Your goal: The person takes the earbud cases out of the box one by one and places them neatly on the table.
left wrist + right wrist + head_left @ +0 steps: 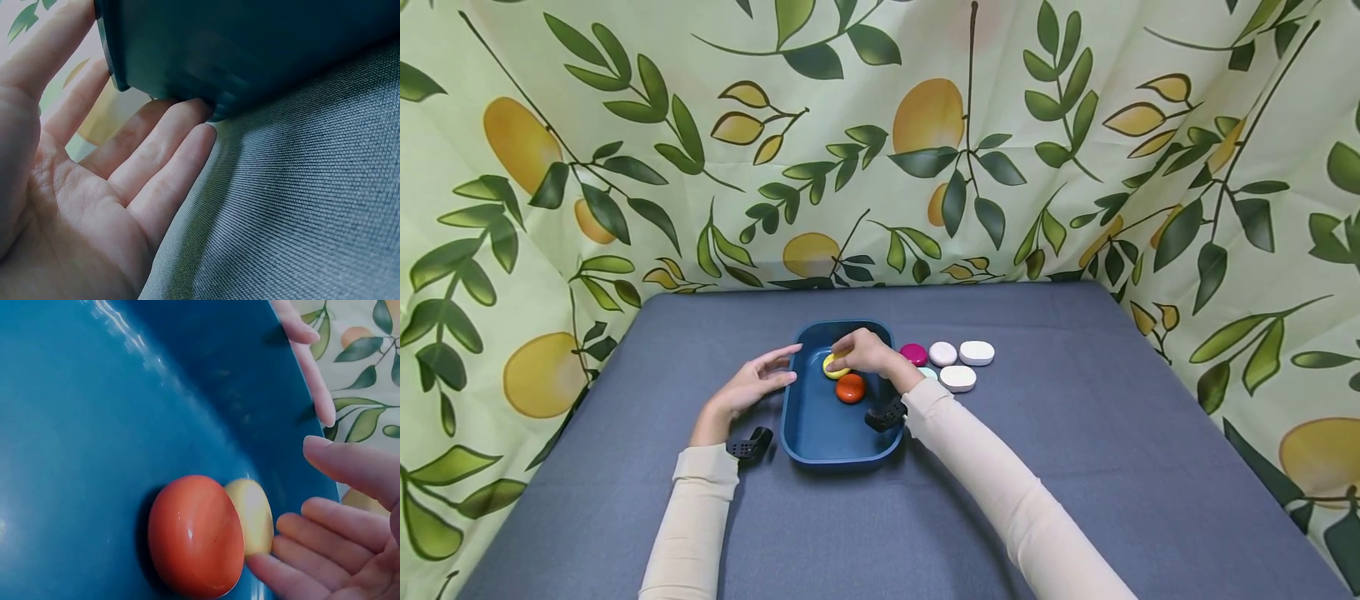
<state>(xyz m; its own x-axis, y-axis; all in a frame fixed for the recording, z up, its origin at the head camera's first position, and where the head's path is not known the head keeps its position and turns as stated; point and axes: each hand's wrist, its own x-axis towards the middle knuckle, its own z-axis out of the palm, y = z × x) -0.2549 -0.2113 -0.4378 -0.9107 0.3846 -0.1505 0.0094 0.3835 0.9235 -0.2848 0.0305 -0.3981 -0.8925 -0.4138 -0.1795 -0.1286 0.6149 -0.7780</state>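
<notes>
A dark blue rectangular bin [823, 435] stands on the table, holding a smooth yellow oval piece [831, 367] and an orange-red one [851, 389], both soap-like. My right hand [862, 351] is inside the bin over the yellow piece. In the right wrist view, the fingers are loosely extended, one fingertip right at the yellow piece [253, 515], with the thumb well apart; the orange-red piece [195, 537] lies in front of it. My left hand [754, 385] is at the bin's left side, fingers spread. In the left wrist view, its fingertips meet the bin's outer wall [250, 50].
Right of the bin lie a magenta piece [914, 354], a pale pink one [942, 353], two white ovals [977, 353] and a mint one [928, 373] partly hidden by my right arm. Grey-blue cloth [820, 533] covers the table. A leaf-patterned curtain [850, 125] hangs behind.
</notes>
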